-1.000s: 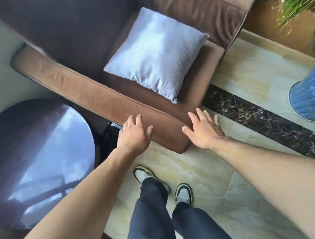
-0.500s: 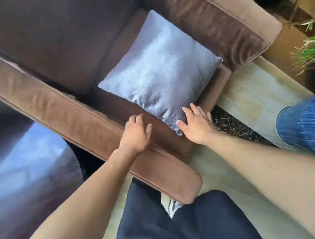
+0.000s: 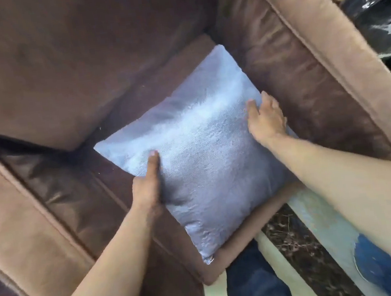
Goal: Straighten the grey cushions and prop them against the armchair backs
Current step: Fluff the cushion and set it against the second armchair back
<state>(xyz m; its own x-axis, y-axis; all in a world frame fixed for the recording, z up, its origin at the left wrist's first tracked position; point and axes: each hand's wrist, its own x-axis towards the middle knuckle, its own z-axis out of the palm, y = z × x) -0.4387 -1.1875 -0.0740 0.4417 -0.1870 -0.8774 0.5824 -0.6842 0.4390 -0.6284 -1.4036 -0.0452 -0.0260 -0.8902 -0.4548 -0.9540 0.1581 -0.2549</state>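
I see both arms reach in from the lower frame. The left hand (image 3: 148,188) clasps the grey cushion (image 3: 200,152) at its lower-left edge, thumb on top; the right hand (image 3: 267,119) grips its right edge (fingers curled behind). The shiny, square cushion lies mid-frame on the brown armchair (image 3: 37,69) seat, turned cornerwise.

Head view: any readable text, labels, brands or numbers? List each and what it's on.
None. No text shows on the grey cushion, the brown armchair, the floor or the blue patterned object at lower right. The left hand and right hand grip the cushion's sides; no tag shows.
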